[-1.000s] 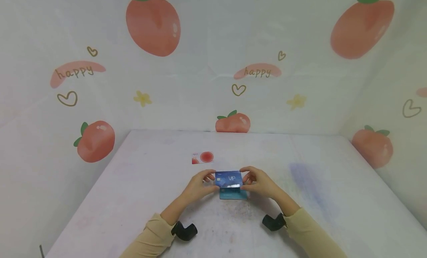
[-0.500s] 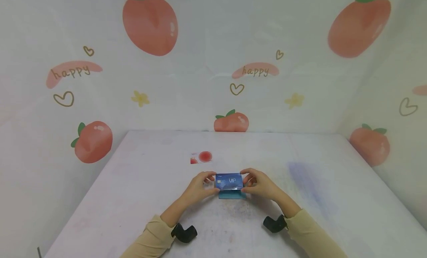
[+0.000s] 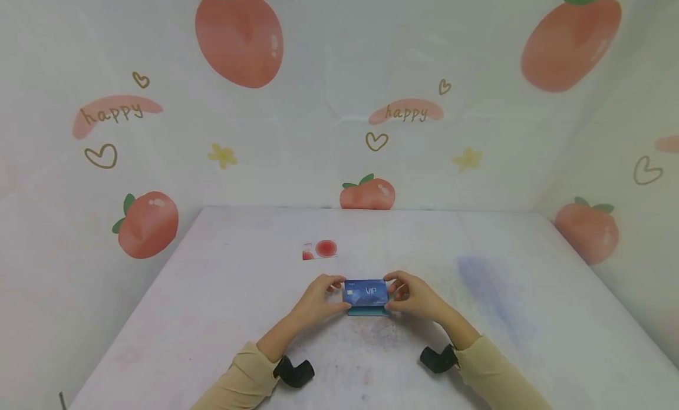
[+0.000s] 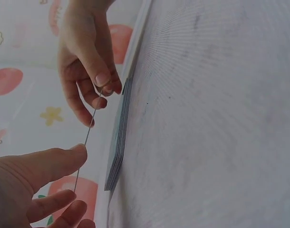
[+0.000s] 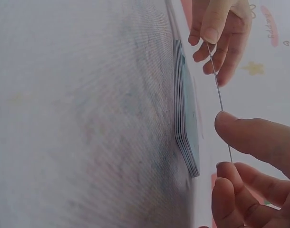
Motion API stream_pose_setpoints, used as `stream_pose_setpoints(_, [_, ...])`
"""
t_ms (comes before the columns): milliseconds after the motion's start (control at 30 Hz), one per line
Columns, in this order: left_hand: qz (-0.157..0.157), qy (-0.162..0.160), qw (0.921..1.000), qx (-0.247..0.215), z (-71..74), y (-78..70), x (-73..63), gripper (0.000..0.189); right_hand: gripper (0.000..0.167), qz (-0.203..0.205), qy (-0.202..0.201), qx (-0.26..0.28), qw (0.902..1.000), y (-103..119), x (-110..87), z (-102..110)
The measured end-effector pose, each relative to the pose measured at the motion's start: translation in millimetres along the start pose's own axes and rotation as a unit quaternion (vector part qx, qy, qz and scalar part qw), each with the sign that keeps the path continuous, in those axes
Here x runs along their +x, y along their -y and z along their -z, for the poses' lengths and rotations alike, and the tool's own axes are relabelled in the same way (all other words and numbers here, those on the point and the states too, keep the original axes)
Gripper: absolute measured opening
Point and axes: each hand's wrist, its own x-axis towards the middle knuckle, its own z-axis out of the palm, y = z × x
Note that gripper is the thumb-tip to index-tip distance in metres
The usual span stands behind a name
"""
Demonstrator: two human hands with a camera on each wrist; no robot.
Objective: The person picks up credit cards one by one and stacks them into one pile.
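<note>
A dark blue card printed "VIP" (image 3: 366, 293) is held between both hands. My left hand (image 3: 316, 301) pinches its left end between thumb and fingers, and my right hand (image 3: 416, 294) pinches the right end the same way. Seen edge-on in the left wrist view, the card (image 4: 89, 128) is a thin line with a gap between it and a neat stack of several cards (image 4: 117, 142). That stack (image 5: 183, 104) lies on the table, its top card teal. From the head, the held card hides most of the stack, leaving a teal strip along the near side.
A white card with red round prints (image 3: 320, 250) lies farther back on the white table (image 3: 254, 339), left of centre. Behind the table rises a pale backdrop (image 3: 329, 62) with peach prints. Black wrist mounts (image 3: 294, 372) sit by both sleeves.
Both hands have brought the blue card slightly toward the person, so it covers more of the stack. The glare on its lower edge has gone. The white-and-red card stays put.
</note>
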Motion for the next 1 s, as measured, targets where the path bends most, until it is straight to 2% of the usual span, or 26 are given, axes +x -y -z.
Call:
stream_pose_setpoints(500, [0.018, 0.03, 0.9991, 0.024, -2.4, -3.7, -2.2, 0.048, 0.05, -0.024, 0.007, -0.041, 0.9988, -2.8, -1.2, -2.1])
stream_pose_setpoints(667, [0.008, 0.031, 0.9989, 0.034, -3.2, -3.4, -1.6, 0.047, 0.05, -0.017, 0.006, -0.052, 0.9985, -2.3, -2.0, -3.4])
stream_pose_setpoints(1000, [0.015, 0.042, 0.9979, 0.046, -3.9, -6.0, -1.6, 0.049, 0.049, -0.01, 0.002, -0.064, 0.9979, 0.8, -5.0, -4.2])
